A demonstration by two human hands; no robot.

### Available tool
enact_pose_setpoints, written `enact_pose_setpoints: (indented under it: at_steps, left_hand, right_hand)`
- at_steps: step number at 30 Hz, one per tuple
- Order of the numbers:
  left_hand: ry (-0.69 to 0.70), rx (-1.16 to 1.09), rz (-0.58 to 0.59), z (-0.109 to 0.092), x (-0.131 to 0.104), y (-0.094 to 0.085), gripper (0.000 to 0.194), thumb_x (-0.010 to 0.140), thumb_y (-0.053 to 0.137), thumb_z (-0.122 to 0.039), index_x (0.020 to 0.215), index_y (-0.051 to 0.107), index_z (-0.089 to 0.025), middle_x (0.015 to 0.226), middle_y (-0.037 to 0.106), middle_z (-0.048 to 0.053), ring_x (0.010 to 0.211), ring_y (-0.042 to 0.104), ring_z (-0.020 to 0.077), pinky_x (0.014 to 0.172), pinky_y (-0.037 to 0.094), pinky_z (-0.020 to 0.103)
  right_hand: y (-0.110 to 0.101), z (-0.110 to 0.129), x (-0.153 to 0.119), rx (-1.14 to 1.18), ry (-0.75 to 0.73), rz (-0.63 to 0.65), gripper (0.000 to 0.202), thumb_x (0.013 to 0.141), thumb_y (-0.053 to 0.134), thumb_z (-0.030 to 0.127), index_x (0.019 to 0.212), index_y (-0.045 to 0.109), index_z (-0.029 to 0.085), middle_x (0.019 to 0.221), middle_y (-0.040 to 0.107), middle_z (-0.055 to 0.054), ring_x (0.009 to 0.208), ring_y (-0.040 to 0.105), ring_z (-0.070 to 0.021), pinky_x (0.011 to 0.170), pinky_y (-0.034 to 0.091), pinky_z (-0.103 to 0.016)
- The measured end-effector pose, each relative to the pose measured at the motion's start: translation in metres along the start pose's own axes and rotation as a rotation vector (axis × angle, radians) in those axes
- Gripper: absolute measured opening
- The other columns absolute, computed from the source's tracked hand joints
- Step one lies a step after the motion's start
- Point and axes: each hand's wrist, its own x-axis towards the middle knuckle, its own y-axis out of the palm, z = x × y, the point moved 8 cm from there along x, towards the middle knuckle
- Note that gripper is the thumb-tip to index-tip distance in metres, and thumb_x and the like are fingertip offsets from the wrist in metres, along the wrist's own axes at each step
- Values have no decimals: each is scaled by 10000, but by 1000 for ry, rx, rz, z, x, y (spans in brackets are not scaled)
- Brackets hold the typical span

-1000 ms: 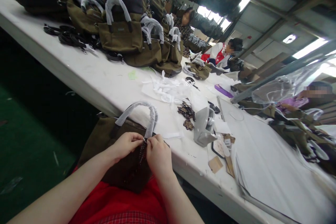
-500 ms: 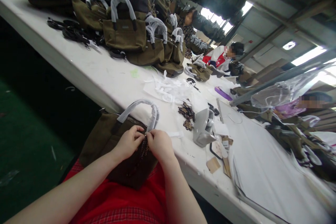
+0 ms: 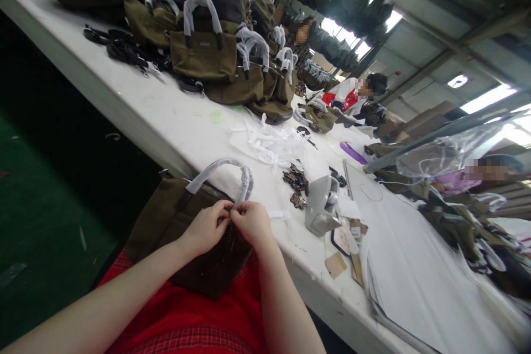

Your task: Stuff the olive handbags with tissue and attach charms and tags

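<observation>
An olive-brown handbag (image 3: 166, 221) rests on my lap against the table edge, its handles (image 3: 224, 168) wrapped in white foam. My left hand (image 3: 205, 228) and my right hand (image 3: 252, 222) meet at the base of the near handle. Both pinch a small dark patterned charm (image 3: 227, 238) that hangs down the bag's front between them. Most of the charm is hidden by my fingers.
The white table (image 3: 166, 121) carries a grey tape dispenser (image 3: 321, 206), loose patterned charms (image 3: 295, 181), white foam strips (image 3: 269, 141), card tags (image 3: 346, 238) and a pile of olive bags (image 3: 215, 55) at the far left. Other people work at the far end.
My hands have shifted slightly up toward the handle base while still pinching the charm. The view has drifted a little; the bag stays on my lap.
</observation>
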Motion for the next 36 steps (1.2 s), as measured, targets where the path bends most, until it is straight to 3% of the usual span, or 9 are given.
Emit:
enact_pose_setpoints:
  at_steps: [6, 13, 17, 21, 24, 26, 30, 33, 36]
  left_hand:
    - [110, 77, -211, -28, -1, -29, 206, 858, 607, -343, 989, 700, -214, 1039, 674, 72, 654, 577, 158, 656, 478, 289]
    - [158, -79, -7, -36, 3, -8, 169, 893, 550, -295, 912, 694, -209, 975, 694, 62, 958, 631, 214, 904, 487, 321]
    - [106, -44, -60, -26, 8, -10, 197, 900, 558, -353, 859, 684, -207, 932, 687, 54, 916, 629, 210, 870, 475, 314]
    - [-127, -241, -193, 1, 25, -21, 249, 813, 638, -443, 825, 646, -194, 1048, 695, 78, 1051, 615, 244, 951, 449, 338]
    - [-282, -398, -98, 9, 38, -11, 318, 792, 624, -502, 851, 587, -191, 961, 716, 73, 885, 668, 224, 712, 512, 298]
    - [-335, -439, -40, 7, 41, -5, 337, 784, 620, -518, 847, 570, -191, 862, 707, 52, 719, 654, 183, 553, 456, 241]
    - [-399, -529, 217, -7, 35, 13, 338, 657, 750, -464, 742, 596, -176, 571, 575, -14, 467, 494, 110, 446, 355, 207]
    - [-422, -504, 404, -17, 26, 23, 308, 620, 786, -431, 707, 655, -167, 507, 537, -16, 426, 452, 106, 414, 332, 210]
    - [-365, -410, 447, -24, 26, 22, 278, 619, 786, -427, 674, 698, -170, 535, 587, 13, 463, 488, 126, 423, 356, 216]
  right_hand:
    - [-12, -6, -10, 432, -20, -100, 220, 781, 586, 345, 723, 683, 156, 528, 505, 43, 492, 396, -94, 485, 310, -207]
    - [-16, -7, -15, 537, -27, -64, 210, 775, 607, 345, 717, 662, 150, 564, 517, 37, 524, 406, -94, 507, 325, -213]
    - [-17, -18, -16, 641, 6, -47, 227, 789, 621, 378, 759, 649, 155, 594, 551, 32, 539, 450, -96, 524, 357, -212]
    - [-17, -27, -27, 900, 74, 65, 264, 802, 654, 433, 816, 582, 180, 583, 564, 50, 451, 441, -67, 442, 302, -178]
    - [-20, -24, -38, 1097, 39, 159, 357, 706, 785, 389, 932, 606, 178, 912, 731, -64, 736, 683, -144, 553, 446, -184]
    - [-23, -27, -42, 1137, 37, 135, 392, 730, 772, 423, 993, 622, 174, 1034, 735, -104, 918, 710, -194, 664, 516, -226]
    - [-20, -39, -48, 992, 107, 55, 411, 846, 591, 564, 879, 632, 157, 759, 723, -62, 647, 685, -143, 549, 492, -212]
    - [-23, -41, -54, 770, 62, 12, 314, 881, 574, 463, 824, 646, 162, 672, 653, -7, 523, 577, -91, 493, 427, -190]
    - [-33, -36, -59, 582, -23, -50, 225, 901, 572, 365, 817, 661, 177, 699, 619, 9, 549, 555, -90, 529, 427, -201]
